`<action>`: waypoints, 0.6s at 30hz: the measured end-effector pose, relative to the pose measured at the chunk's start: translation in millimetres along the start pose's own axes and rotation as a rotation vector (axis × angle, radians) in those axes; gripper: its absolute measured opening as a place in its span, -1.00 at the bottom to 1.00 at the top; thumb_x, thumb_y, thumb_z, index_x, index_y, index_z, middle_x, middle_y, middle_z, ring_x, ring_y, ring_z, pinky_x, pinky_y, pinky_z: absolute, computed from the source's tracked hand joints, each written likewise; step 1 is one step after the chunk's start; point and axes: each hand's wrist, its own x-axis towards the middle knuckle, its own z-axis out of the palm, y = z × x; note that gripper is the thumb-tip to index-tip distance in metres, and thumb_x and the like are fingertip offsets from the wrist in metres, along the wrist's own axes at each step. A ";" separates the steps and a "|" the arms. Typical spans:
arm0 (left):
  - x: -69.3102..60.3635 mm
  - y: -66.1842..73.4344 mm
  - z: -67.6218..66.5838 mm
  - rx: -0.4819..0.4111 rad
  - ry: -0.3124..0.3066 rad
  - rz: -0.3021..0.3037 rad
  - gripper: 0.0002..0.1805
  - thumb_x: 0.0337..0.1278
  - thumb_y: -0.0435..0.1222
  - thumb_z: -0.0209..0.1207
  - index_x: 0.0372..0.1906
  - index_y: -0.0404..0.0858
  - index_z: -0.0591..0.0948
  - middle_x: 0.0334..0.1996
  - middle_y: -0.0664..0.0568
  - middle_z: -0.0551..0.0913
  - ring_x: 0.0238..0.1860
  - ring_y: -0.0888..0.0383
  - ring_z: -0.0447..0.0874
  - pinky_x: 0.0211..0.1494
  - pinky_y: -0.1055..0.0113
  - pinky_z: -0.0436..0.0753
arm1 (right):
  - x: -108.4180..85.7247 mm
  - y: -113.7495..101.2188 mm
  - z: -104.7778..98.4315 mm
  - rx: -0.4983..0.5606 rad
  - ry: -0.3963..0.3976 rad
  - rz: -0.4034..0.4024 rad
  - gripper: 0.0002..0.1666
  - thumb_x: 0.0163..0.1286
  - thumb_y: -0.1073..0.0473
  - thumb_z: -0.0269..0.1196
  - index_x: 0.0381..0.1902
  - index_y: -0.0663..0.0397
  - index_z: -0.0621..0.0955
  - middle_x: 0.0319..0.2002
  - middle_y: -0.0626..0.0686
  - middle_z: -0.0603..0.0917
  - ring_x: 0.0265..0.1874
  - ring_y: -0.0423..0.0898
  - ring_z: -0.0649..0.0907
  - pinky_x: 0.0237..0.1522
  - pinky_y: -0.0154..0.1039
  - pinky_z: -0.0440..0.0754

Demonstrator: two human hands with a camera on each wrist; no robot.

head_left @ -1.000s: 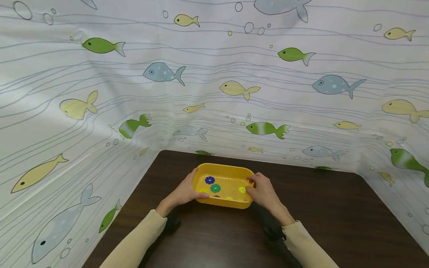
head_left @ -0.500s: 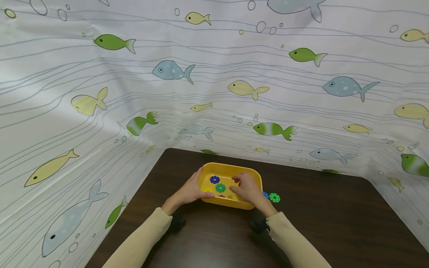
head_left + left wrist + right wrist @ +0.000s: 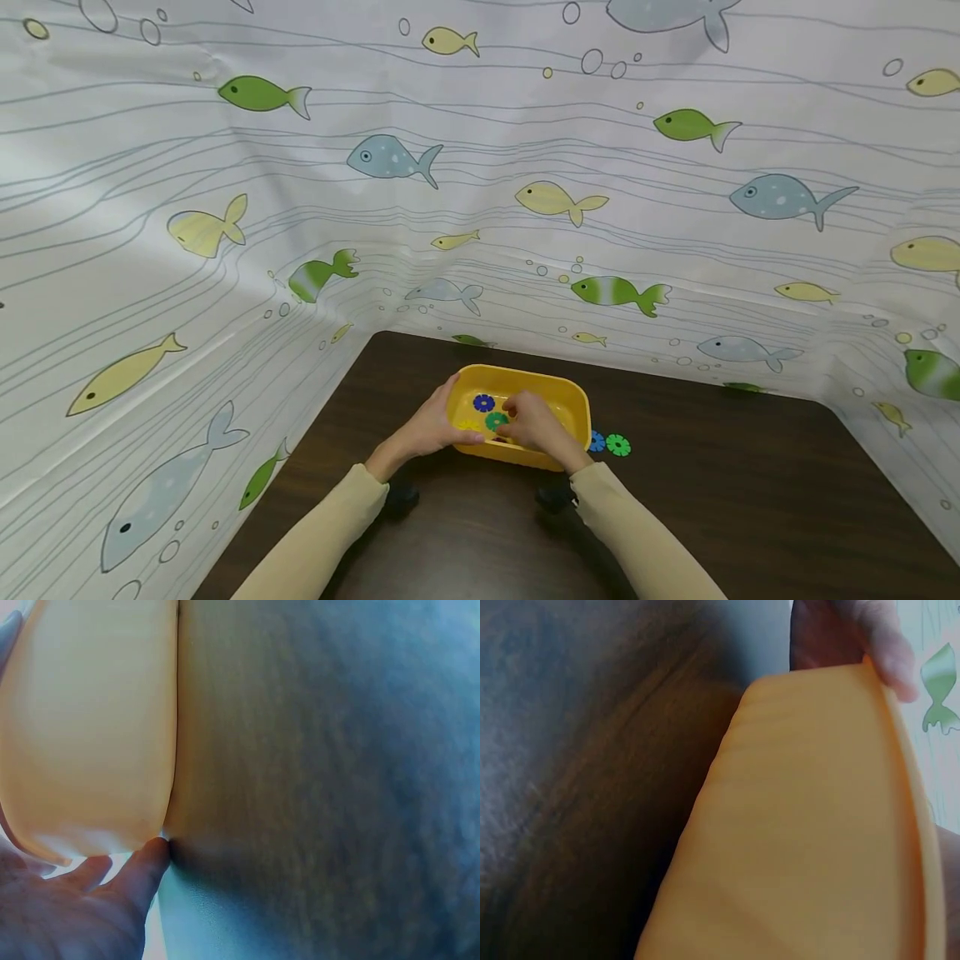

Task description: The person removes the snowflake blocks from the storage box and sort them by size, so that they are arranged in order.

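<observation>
A yellow plastic basket (image 3: 543,385) sits on the table. My left hand (image 3: 429,427) grips its left end, with the thumb over the front rim and the fingers along the side. Inside lie notched flower-shaped discs: a dark blue disc (image 3: 483,403), a green disc (image 3: 496,421) and a yellow disc (image 3: 470,426). My right hand (image 3: 540,423) reaches into the basket, thumb and fingers apart beside the green disc. It hides part of the basket floor. In the right wrist view the basket wall (image 3: 810,825) covers the right fingertips.
A blue disc (image 3: 596,441) and a light green disc (image 3: 618,445) lie on the dark wooden table (image 3: 712,483), just right of the basket. Fish-printed white sheeting (image 3: 480,150) rises behind the table and along its sides.
My right hand has moved left from the basket's right end to beside the green disc. The two discs outside have come into view. My left hand keeps its hold on the basket.
</observation>
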 end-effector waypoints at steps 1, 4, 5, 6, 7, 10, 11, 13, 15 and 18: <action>0.2 -0.1 0.4 0.002 0.000 -0.001 0.33 0.10 -0.03 0.60 0.80 -0.15 -0.03 0.56 -0.27 0.34 0.17 0.00 0.60 0.34 0.07 0.74 | 1.3 0.4 0.5 -0.002 -0.008 0.009 -0.64 0.33 0.19 0.58 0.00 0.30 0.82 -0.15 0.18 0.83 -0.24 -0.02 0.68 -0.04 -0.05 0.80; 1.0 -0.5 1.3 -0.001 0.002 -0.004 0.31 0.12 -0.03 0.60 0.79 -0.15 -0.01 0.56 -0.27 0.34 0.18 0.00 0.60 0.38 0.02 0.74 | 5.3 1.9 2.4 0.002 -0.028 0.025 -0.68 0.31 0.15 0.60 -0.11 0.26 0.81 -0.36 0.09 0.73 -0.38 -0.07 0.56 -0.25 -0.23 0.62; 1.3 -0.7 1.2 0.001 0.003 -0.008 0.31 0.13 -0.02 0.59 0.80 -0.15 -0.01 0.57 -0.26 0.33 0.19 0.00 0.60 0.40 0.01 0.73 | 6.7 2.4 3.3 0.006 -0.035 0.024 -0.70 0.31 0.15 0.60 -0.14 0.25 0.81 -0.42 0.07 0.68 -0.41 -0.08 0.54 -0.29 -0.26 0.55; 1.5 -1.2 1.1 0.001 0.002 -0.009 0.31 0.13 -0.02 0.59 0.80 -0.15 -0.01 0.58 -0.26 0.33 0.20 0.00 0.60 0.41 -0.01 0.73 | 8.1 2.9 4.2 0.008 -0.039 0.023 -0.71 0.30 0.14 0.61 -0.16 0.24 0.81 -0.45 0.04 0.65 -0.42 -0.09 0.52 -0.31 -0.30 0.51; 1.8 -1.5 1.0 0.001 0.003 -0.011 0.31 0.13 -0.02 0.59 0.80 -0.15 -0.01 0.58 -0.27 0.32 0.20 -0.01 0.59 0.41 -0.02 0.72 | 9.2 3.4 5.0 0.005 -0.041 0.015 -0.71 0.30 0.14 0.61 -0.19 0.23 0.80 -0.48 0.02 0.63 -0.44 -0.10 0.52 -0.33 -0.32 0.50; 2.1 -1.6 1.2 0.003 0.000 -0.018 0.31 0.14 -0.01 0.59 0.80 -0.15 -0.02 0.61 -0.28 0.30 0.22 -0.03 0.59 0.45 -0.04 0.70 | 11.4 4.9 7.3 -0.007 -0.048 0.006 -0.74 0.30 0.14 0.61 -0.23 0.20 0.79 -0.52 -0.01 0.61 -0.47 -0.11 0.52 -0.35 -0.34 0.50; 2.0 -1.5 1.4 0.008 -0.002 -0.020 0.33 0.13 -0.01 0.59 0.80 -0.15 -0.03 0.62 -0.28 0.29 0.23 -0.03 0.58 0.46 -0.05 0.69 | 11.9 5.4 7.8 -0.013 -0.050 0.005 -0.75 0.30 0.14 0.61 -0.25 0.20 0.79 -0.53 -0.01 0.61 -0.47 -0.11 0.53 -0.35 -0.34 0.50; 1.8 -0.9 1.7 0.012 -0.002 -0.023 0.34 0.12 0.00 0.59 0.80 -0.16 -0.04 0.62 -0.29 0.28 0.23 -0.05 0.58 0.46 -0.07 0.69 | 13.0 5.7 8.4 -0.023 -0.052 0.003 -0.75 0.30 0.15 0.61 -0.25 0.21 0.79 -0.52 -0.01 0.62 -0.47 -0.11 0.53 -0.34 -0.32 0.52; 1.0 0.4 1.4 0.011 -0.003 -0.027 0.35 0.11 -0.01 0.60 0.80 -0.16 -0.04 0.61 -0.30 0.29 0.23 -0.05 0.59 0.46 -0.07 0.69 | 14.2 5.1 8.5 -0.024 -0.053 0.008 -0.75 0.30 0.16 0.61 -0.23 0.22 0.79 -0.49 -0.01 0.65 -0.46 -0.10 0.54 -0.32 -0.32 0.55; 0.5 1.9 1.1 0.006 -0.001 -0.035 0.34 0.11 -0.02 0.60 0.80 -0.16 -0.04 0.59 -0.29 0.31 0.21 -0.05 0.60 0.44 -0.06 0.71 | 15.9 3.6 8.4 -0.026 -0.054 0.016 -0.73 0.28 0.17 0.61 -0.21 0.23 0.80 -0.45 0.01 0.68 -0.44 -0.09 0.56 -0.30 -0.30 0.60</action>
